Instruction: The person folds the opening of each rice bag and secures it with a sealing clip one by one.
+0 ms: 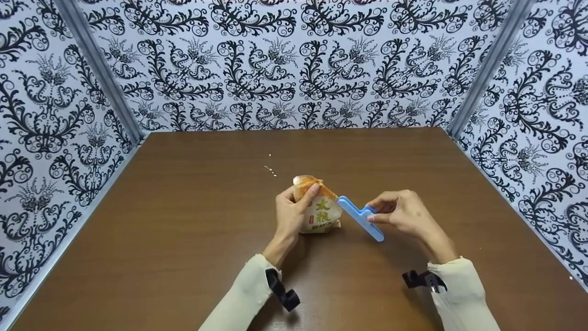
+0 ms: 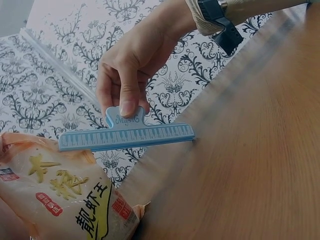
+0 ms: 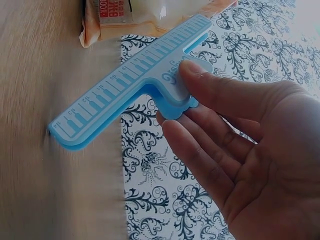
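A plastic food bag (image 1: pixel 321 214) with orange edges and yellow and red lettering stands on the table. My left hand (image 1: pixel 291 209) grips it near its folded top, thumb across the front. To its right, my right hand (image 1: pixel 404 214) pinches the handle of a long blue bag clip (image 1: pixel 353 216) between thumb and fingers. One end of the clip meets the bag's upper right edge in the head view. Piano-key markings and the word "Music" show on the clip (image 2: pixel 127 137) in the left wrist view. The right thumb presses the clip's tab (image 3: pixel 177 82).
Small pale crumbs (image 1: pixel 272 171) lie on the brown wooden table (image 1: pixel 193 207) beyond the bag. Walls (image 1: pixel 275 64) with black scroll patterns enclose the table at the back and both sides. Black straps (image 1: pixel 281 289) hang at both cuffs.
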Available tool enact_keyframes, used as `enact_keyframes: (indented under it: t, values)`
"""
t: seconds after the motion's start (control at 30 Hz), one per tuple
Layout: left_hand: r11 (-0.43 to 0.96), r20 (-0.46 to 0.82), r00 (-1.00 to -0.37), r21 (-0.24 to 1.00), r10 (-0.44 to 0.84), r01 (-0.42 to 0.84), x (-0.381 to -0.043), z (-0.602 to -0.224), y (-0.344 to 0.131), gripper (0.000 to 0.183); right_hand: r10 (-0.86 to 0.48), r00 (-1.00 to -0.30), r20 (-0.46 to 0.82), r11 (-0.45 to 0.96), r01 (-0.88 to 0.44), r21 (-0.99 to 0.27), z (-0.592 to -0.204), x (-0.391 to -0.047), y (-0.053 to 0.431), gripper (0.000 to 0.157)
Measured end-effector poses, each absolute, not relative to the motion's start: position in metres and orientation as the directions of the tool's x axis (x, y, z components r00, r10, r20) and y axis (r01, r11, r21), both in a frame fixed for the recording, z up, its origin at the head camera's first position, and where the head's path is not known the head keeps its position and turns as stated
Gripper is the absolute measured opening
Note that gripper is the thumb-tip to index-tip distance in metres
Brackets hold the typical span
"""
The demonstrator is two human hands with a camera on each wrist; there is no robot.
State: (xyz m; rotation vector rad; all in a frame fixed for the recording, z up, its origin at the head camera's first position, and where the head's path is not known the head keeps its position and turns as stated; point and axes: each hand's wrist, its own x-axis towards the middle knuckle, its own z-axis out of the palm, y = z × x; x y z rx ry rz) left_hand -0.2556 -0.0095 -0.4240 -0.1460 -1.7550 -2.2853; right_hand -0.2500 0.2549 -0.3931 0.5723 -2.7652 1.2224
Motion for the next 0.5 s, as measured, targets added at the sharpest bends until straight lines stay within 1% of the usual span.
enact_keyframes:
  t: [0.17,0.5]
  values:
    - [-0.246,0.248,-0.959,0.929,-0.137,0.276,-0.2560,-0.4257,-0.0096,0.023,-0.304,-0.931,0.201,0.605,-0.352,-0.714,-0.3941,-0.2499,0.2541,0.021]
    - [-0.240,0.265,-0.954,0.926,-0.139,0.292,-0.2576,-0.4248,-0.0091,0.021,-0.305,-0.926,0.223,0.621,-0.371,-0.690,-0.3950,-0.2502,0.2549,0.021]
